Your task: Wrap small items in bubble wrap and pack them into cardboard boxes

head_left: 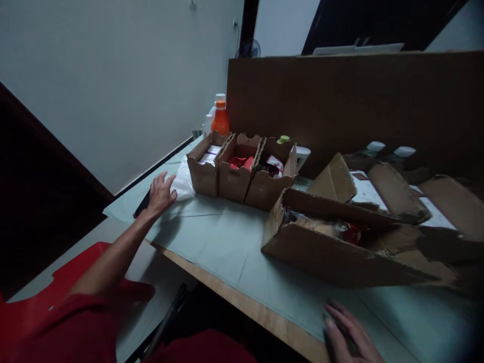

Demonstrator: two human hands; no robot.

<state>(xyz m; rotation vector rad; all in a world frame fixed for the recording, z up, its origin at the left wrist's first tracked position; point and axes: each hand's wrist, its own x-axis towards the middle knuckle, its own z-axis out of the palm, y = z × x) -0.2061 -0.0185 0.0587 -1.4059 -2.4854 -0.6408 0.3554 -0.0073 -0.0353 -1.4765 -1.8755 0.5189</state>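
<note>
Dim indoor view, dark corners, wide-angle bending at edges; soft blur on the large brown cardboard box [340, 252] at right.

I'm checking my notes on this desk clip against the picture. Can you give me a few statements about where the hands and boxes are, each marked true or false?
1. The left hand rests on a dark flat object beside a white plastic bag. True.
2. The right hand is inside the large open carton. False: it lies flat on the table, in front of the carton.
3. Three small cardboard boxes stand side by side. True.
4. The orange bottle stands inside the large carton. False: it stands behind the small boxes, near the wall.
5. Both hands hold a box. False: neither grips one.
</note>
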